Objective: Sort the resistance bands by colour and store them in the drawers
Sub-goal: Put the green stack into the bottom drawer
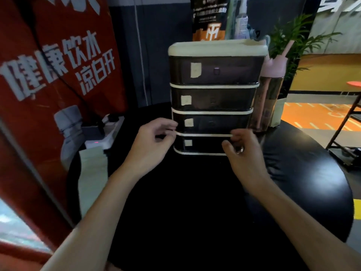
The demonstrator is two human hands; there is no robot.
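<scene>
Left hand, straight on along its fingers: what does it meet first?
Likely the drawer unit: the fingers of the left hand point at its left edge, about level with the third drawer from the top. They look almost on it, but depth leaves contact unclear.

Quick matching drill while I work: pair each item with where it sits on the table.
Items:
1. drawer unit
2. pink-capped bottle
3. power strip
4. pale green packet

Places:
A. left edge of the table, nearest the camera
B. middle, towards the back
C. right of the unit
D. left of the unit, behind the packet

Pairs: 1-B, 2-C, 3-D, 4-A
</scene>
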